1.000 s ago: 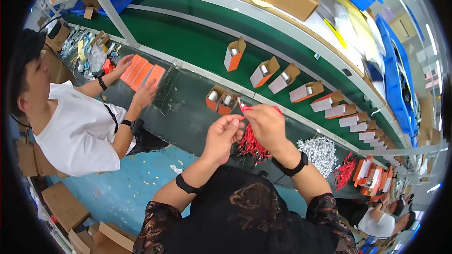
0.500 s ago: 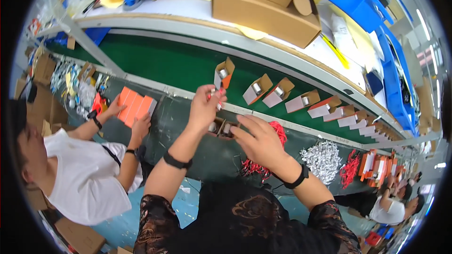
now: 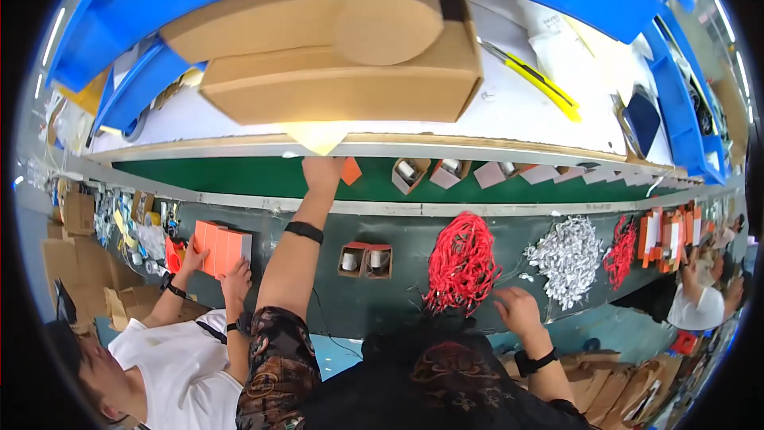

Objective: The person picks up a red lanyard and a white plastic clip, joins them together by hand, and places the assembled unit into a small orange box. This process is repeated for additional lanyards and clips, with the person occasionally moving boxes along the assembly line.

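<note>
My left hand [image 3: 321, 173] reaches over the green conveyor belt [image 3: 263, 177]. Its fingers are hidden behind the shelf edge, so what they hold does not show. Just right of it is an orange box flap [image 3: 351, 171]. My right hand [image 3: 521, 312] hovers at the bench's near edge, loosely curled with the fingers apart and nothing visible in it. Left of that hand lies a heap of red cords [image 3: 461, 263]. Two small open boxes [image 3: 365, 271], each with a whitish cylindrical item inside, stand side by side on the dark bench between my arms.
Overhead, the shelf edge [image 3: 477, 148] crosses the view, with a cardboard box [image 3: 342, 84] and a yellow cutter knife [image 3: 541, 87] on it. Open boxes [image 3: 489, 176] line the belt. Silvery small parts [image 3: 567, 259] lie to the right. A co-worker [image 3: 175, 358] at left handles orange boxes [image 3: 221, 248].
My left hand, earlier pinching a small red-and-white item, has gone forward to the belt under the shelf. My right hand has left the two boxes and moved right. The view has shifted.
</note>
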### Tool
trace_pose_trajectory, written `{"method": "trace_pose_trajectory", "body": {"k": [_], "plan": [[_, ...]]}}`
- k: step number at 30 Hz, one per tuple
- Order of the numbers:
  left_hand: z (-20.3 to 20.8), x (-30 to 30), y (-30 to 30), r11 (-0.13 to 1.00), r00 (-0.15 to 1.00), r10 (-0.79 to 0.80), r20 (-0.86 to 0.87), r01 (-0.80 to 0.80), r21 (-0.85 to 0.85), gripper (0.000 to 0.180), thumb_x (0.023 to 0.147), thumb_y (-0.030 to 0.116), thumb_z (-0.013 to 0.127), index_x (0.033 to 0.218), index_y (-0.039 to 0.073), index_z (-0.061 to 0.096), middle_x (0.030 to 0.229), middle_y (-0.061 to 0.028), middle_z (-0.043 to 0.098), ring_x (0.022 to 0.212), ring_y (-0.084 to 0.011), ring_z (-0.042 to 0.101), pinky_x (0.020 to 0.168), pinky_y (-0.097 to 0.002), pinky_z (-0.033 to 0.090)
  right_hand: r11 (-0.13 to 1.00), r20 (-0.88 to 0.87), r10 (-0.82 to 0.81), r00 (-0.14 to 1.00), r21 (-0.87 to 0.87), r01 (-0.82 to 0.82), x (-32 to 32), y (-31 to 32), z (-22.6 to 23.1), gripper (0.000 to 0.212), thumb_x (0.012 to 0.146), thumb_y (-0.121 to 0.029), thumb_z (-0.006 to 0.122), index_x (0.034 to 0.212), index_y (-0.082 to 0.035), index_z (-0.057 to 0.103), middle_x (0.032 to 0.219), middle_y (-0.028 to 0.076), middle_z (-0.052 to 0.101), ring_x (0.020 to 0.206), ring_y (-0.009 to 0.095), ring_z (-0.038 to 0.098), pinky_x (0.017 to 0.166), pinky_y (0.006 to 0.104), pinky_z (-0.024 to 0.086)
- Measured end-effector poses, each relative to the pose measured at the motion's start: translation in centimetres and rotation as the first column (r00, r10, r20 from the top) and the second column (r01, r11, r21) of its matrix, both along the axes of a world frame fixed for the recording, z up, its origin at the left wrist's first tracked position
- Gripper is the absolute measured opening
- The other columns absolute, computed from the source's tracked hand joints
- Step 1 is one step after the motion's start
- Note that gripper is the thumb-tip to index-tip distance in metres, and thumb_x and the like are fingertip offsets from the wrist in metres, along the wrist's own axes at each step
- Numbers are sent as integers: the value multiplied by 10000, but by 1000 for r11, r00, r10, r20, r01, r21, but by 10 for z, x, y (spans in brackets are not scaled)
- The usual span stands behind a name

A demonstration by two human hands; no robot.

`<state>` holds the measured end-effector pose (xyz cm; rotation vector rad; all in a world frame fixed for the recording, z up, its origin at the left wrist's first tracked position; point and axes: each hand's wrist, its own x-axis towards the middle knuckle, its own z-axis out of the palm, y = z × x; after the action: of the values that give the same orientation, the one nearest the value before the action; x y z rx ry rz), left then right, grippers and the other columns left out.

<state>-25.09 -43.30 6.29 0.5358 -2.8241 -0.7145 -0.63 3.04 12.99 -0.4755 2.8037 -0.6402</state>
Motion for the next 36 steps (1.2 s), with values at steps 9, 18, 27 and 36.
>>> {"method": "trace_pose_trajectory", "body": {"k": [9,18,27,36], "plan": [[-20,-20,-35,791,827,-558,-62,508,-340,234,869,204,652,1041,53,701,1044,-171,692,963,-379,645,856,-441,502,999,80,3,997,-35,-1,-6,14,-28,133,810,-143,665,934,-94,673,838,120,636,831,343,630,733,456,518],[29,-6,-35,558,596,-734,326,803,-209,483,808,13,574,1279,92,502,1264,-211,554,1101,-429,562,906,-481,498,989,162,-132,978,-39,140,-3,18,-91,110,836,-177,624,906,-99,656,881,125,645,914,337,638,770,456,529],[110,51,8,595,663,-741,110,723,-351,221,798,5,636,1018,24,636,1094,-153,641,1044,-350,618,894,-408,501,819,93,-531,842,-198,538,-87,-3,-140,152,812,-224,692,936,-137,685,867,133,654,903,349,657,762,482,526],[171,190,138,651,629,-750,-203,756,-65,100,825,6,666,919,41,670,954,-122,708,914,-263,681,812,-359,525,970,-42,-222,974,94,225,-135,-26,-142,261,843,-315,678,1027,-139,738,1143,107,586,1143,270,553,938,443,447]]}}
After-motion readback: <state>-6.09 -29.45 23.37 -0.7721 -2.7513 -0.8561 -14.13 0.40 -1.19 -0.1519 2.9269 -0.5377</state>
